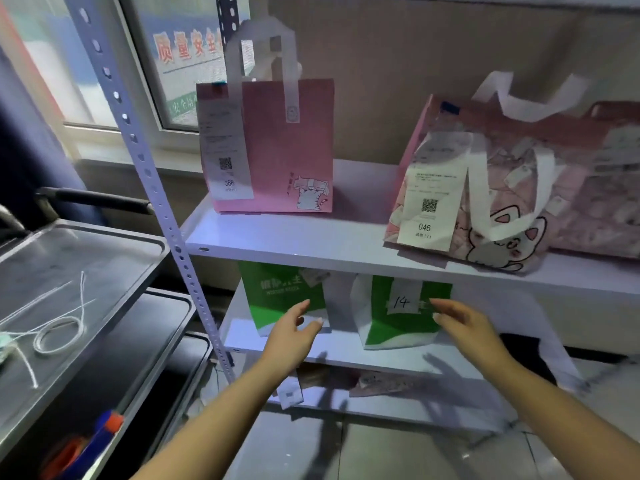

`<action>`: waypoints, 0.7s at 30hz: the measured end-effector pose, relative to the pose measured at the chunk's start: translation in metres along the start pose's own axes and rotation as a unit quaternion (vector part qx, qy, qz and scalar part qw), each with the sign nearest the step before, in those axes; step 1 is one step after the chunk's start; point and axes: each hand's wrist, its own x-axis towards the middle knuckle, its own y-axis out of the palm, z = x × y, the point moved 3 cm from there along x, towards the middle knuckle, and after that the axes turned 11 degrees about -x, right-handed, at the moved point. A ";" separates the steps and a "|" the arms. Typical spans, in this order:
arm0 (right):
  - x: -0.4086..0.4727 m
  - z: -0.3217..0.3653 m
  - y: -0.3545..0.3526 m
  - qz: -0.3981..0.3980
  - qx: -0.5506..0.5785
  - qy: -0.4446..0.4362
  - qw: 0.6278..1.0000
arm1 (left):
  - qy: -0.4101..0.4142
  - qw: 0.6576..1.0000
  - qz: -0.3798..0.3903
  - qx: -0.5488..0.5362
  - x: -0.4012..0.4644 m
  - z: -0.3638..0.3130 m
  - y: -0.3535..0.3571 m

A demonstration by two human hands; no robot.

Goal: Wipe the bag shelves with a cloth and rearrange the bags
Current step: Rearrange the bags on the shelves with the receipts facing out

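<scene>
Left hand (292, 336), right hand (465, 325) fingers spread, empty, flanking green bag (403, 310) (tagged 14).

Two bare forearms, no sleeves, left hand (291, 336), right hand (467, 327), short pale fingernails

Pink bag (277, 147) upright, green bags (405, 317) below.
</scene>
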 end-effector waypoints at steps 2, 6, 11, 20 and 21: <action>0.008 -0.017 -0.008 -0.014 0.013 0.037 0.999 | -0.010 1.000 0.007 0.004 0.008 0.001 0.013; 0.028 -0.042 -0.022 -0.024 -0.001 0.094 0.995 | -0.020 1.000 0.017 0.013 0.031 -0.004 0.038; 0.066 -0.073 -0.025 0.021 -0.016 0.147 0.989 | -0.037 0.999 0.014 0.009 0.065 -0.006 0.066; 0.131 -0.132 0.004 0.062 -0.003 0.164 0.984 | -0.046 0.999 0.002 -0.026 0.120 0.039 0.122; 0.137 -0.136 0.008 0.064 0.005 0.160 0.985 | -0.046 0.998 0.004 -0.031 0.125 0.042 0.128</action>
